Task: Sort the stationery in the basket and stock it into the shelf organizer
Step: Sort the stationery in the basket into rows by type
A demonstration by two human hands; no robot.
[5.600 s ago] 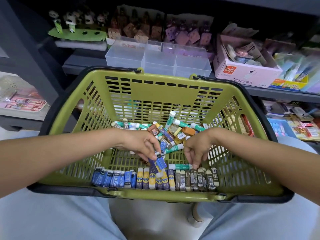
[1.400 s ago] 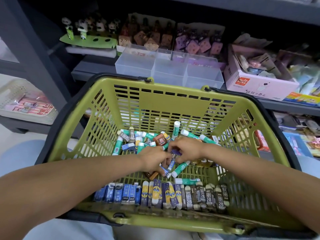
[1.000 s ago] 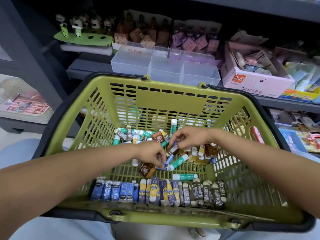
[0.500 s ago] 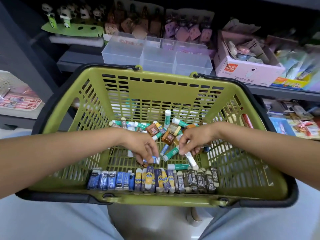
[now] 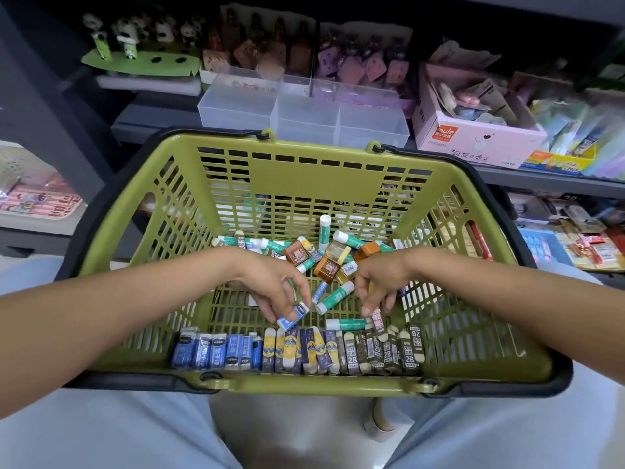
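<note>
Your left hand [image 5: 270,289] now pinches a blue eraser [image 5: 293,313], your right hand [image 5: 378,286] a brown eraser [image 5: 377,322]. Both have dropped from the loose pile to the sorted row [image 5: 297,350] along the basket [image 5: 314,389]'s near wall, so sorting continues.

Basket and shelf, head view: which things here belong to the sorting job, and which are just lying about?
Job:
- green basket
- sorted eraser row
- loose pile of glue sticks and erasers
- blue eraser pinched by left hand
- 2B eraser held by right hand
- clear shelf organizer

Lying about:
- pink box
- panda figures
</note>
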